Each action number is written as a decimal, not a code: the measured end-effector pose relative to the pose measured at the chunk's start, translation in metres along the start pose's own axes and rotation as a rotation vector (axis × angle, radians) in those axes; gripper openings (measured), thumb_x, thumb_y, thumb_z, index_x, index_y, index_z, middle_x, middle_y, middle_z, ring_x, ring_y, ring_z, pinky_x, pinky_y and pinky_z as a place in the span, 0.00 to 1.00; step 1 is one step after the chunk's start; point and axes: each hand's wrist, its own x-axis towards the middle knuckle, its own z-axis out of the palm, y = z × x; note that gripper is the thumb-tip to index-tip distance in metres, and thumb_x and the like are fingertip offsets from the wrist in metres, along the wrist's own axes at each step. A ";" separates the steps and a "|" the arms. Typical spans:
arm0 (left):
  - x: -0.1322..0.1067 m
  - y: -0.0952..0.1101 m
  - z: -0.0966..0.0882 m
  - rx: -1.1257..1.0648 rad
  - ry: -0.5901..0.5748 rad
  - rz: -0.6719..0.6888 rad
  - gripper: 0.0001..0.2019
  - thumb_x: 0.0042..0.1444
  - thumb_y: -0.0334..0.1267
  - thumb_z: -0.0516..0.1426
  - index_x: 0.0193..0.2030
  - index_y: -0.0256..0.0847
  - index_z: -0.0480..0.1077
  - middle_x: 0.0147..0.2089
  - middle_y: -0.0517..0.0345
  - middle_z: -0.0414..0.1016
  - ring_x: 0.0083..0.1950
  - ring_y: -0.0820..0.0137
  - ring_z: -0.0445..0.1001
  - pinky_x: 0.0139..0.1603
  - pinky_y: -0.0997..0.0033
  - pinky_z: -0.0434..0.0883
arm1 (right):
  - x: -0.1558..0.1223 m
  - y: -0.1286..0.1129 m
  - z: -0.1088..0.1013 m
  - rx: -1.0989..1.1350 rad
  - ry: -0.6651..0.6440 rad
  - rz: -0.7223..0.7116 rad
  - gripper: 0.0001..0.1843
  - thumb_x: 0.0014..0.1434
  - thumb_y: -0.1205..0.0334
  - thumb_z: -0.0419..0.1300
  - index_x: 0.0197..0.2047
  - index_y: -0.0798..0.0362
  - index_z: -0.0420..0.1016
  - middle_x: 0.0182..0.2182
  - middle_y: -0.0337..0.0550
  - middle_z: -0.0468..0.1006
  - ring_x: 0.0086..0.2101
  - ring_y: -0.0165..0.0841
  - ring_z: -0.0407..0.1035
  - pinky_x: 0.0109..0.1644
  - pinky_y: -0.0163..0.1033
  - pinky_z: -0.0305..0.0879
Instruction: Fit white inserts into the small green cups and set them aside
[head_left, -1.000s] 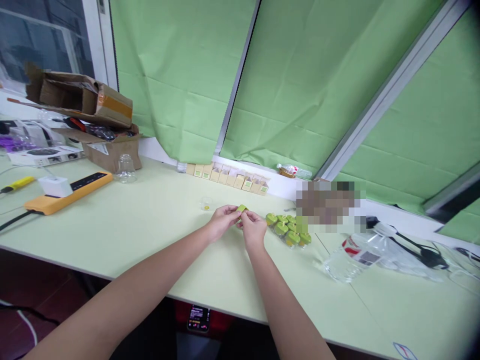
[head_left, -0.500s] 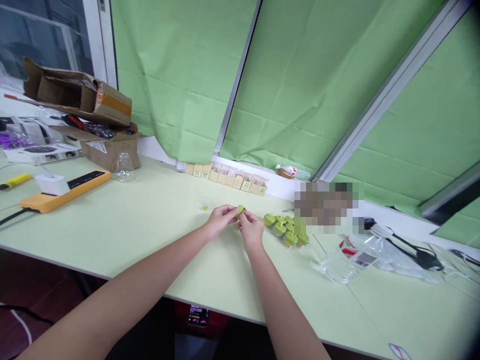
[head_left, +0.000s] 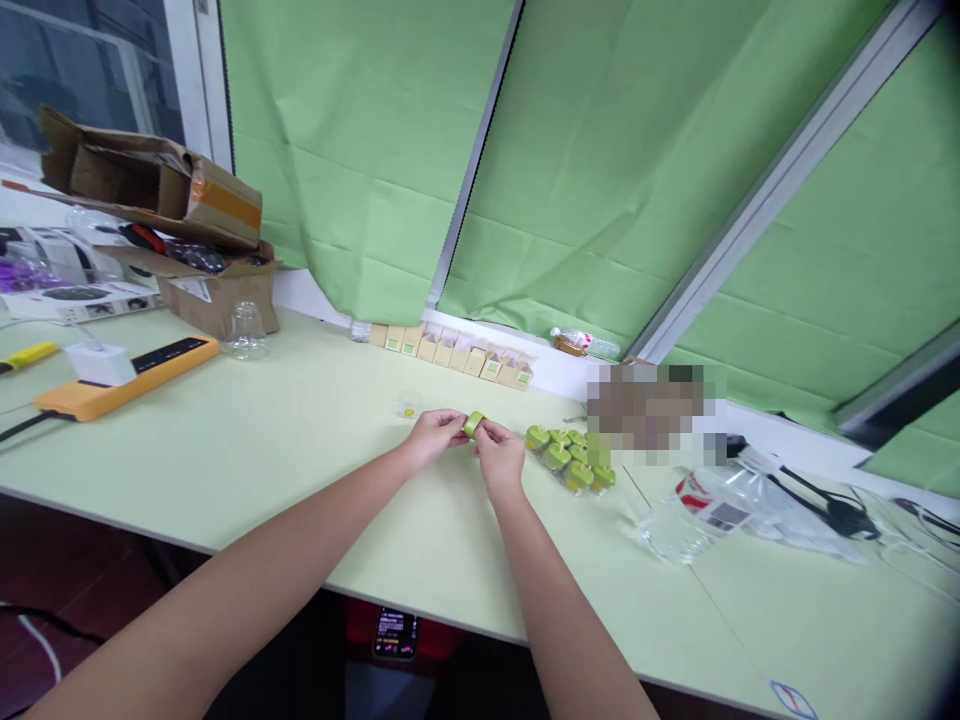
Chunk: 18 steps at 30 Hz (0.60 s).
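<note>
Up close, both hands met over the pale green table (head_left: 315,470), pinching one small green piece (head_left: 473,425) between them, just above the tabletop. The left hand (head_left: 431,437) had thumb and fingertips closed on its left side, and the right hand (head_left: 499,455) had its fingers clamped on the right side. The piece looked like a squat, glossy, yellow-green block with rounded edges. It sat slightly tilted, with its lighter face turned up toward the camera. It was too small to tell its long axis, or any marking on it.

Just to the right lay a cluster of similar green pieces (head_left: 570,455), apart from the hands. A row of small tan boxes (head_left: 450,352) with green squares stood along the far edge. Near the left hand sat a tiny clear cup (head_left: 409,405) with a yellow dot. A crumpled plastic bottle (head_left: 705,510) carried a red and white label whose print could not be read. An orange power strip (head_left: 127,375) lay far left.
</note>
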 end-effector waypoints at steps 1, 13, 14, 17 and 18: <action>0.000 0.000 -0.001 0.005 -0.001 0.001 0.20 0.41 0.48 0.69 0.35 0.33 0.77 0.38 0.51 0.79 0.40 0.65 0.77 0.55 0.57 0.72 | 0.000 0.000 0.000 -0.001 -0.009 -0.004 0.19 0.48 0.52 0.61 0.38 0.56 0.82 0.28 0.42 0.80 0.21 0.30 0.67 0.27 0.35 0.65; 0.014 -0.012 -0.016 0.306 -0.002 0.047 0.06 0.48 0.35 0.64 0.29 0.34 0.75 0.29 0.57 0.77 0.33 0.71 0.75 0.41 0.68 0.74 | -0.003 -0.003 -0.007 -0.215 -0.129 -0.123 0.16 0.53 0.54 0.57 0.37 0.51 0.83 0.28 0.38 0.81 0.24 0.32 0.70 0.29 0.34 0.65; 0.014 -0.012 -0.016 0.347 0.003 0.067 0.05 0.49 0.34 0.63 0.28 0.35 0.73 0.29 0.58 0.75 0.32 0.72 0.75 0.38 0.69 0.74 | -0.003 -0.002 -0.006 -0.226 -0.133 -0.133 0.15 0.54 0.54 0.57 0.37 0.51 0.83 0.28 0.39 0.81 0.25 0.32 0.70 0.29 0.34 0.65; 0.016 -0.012 -0.016 0.385 0.004 0.106 0.04 0.52 0.31 0.59 0.28 0.36 0.69 0.28 0.60 0.73 0.31 0.72 0.75 0.34 0.72 0.73 | -0.003 -0.002 -0.004 -0.213 -0.143 -0.146 0.15 0.54 0.54 0.57 0.37 0.50 0.82 0.31 0.39 0.82 0.26 0.33 0.72 0.30 0.34 0.66; 0.016 -0.011 -0.016 0.379 0.012 0.111 0.04 0.53 0.31 0.58 0.29 0.37 0.67 0.28 0.61 0.72 0.30 0.72 0.75 0.33 0.72 0.73 | -0.003 -0.002 -0.003 -0.204 -0.148 -0.148 0.15 0.55 0.54 0.57 0.38 0.50 0.82 0.31 0.39 0.82 0.26 0.33 0.73 0.31 0.35 0.66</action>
